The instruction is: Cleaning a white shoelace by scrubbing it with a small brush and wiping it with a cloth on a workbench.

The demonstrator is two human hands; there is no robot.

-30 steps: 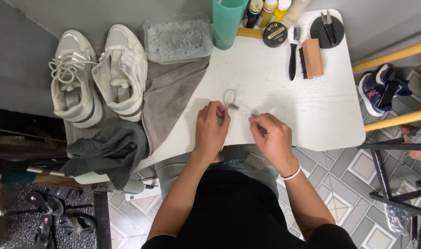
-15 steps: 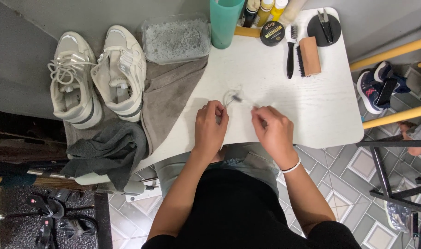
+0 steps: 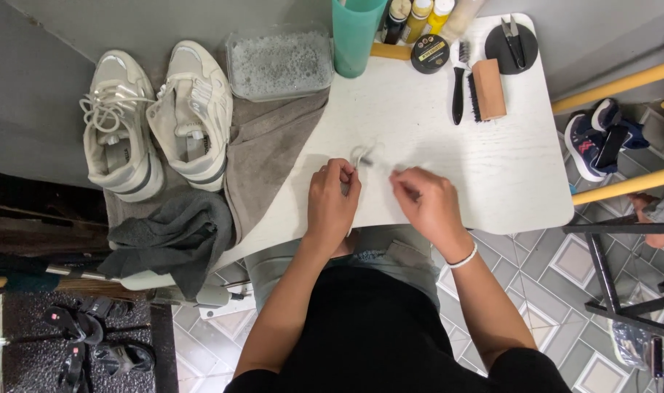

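My left hand point(image 3: 333, 195) and my right hand point(image 3: 426, 204) rest close together on the white table point(image 3: 506, 175), both pinching a white shoelace point(image 3: 362, 155). The lace loops up just beyond my left fingers and runs across to my right fingers. Two white sneakers point(image 3: 157, 120) lie at the left on a brown towel point(image 3: 263, 156); the left one still has its lace, the right one has none.
A clear tub of foamy water point(image 3: 279, 63) and a teal cup point(image 3: 356, 35) stand at the back. Bottles, a round tin point(image 3: 429, 53), brushes point(image 3: 477, 90) and small scissors point(image 3: 514, 40) sit back right. A grey cloth point(image 3: 175, 236) hangs left.
Both hands have stayed over the lace, with small finger movements; the lace loop beyond my left hand has shifted slightly.
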